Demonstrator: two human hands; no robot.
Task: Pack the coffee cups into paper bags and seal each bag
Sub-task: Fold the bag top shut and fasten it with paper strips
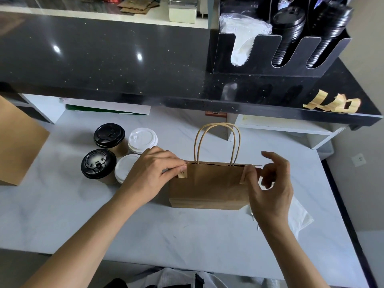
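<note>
A small brown paper bag [209, 183] with twisted handles stands upright on the white counter [187, 235], its mouth closed. My left hand [151, 173] pinches the bag's top left corner, where a strip of tape [182, 174] sits. My right hand [270, 183] presses a second tape strip [245, 174] onto the top right corner with the thumb, fingers curled behind. To the left stand several lidded coffee cups: two with black lids [109, 135] [98, 164] and two with white lids [142, 140] [125, 168].
Another brown bag [16, 146] stands at the far left edge. Pieces of tape [332, 103] hang on the black raised ledge [124, 59], beside a lid and napkin holder [280, 38]. White paper [301, 217] lies right of the bag.
</note>
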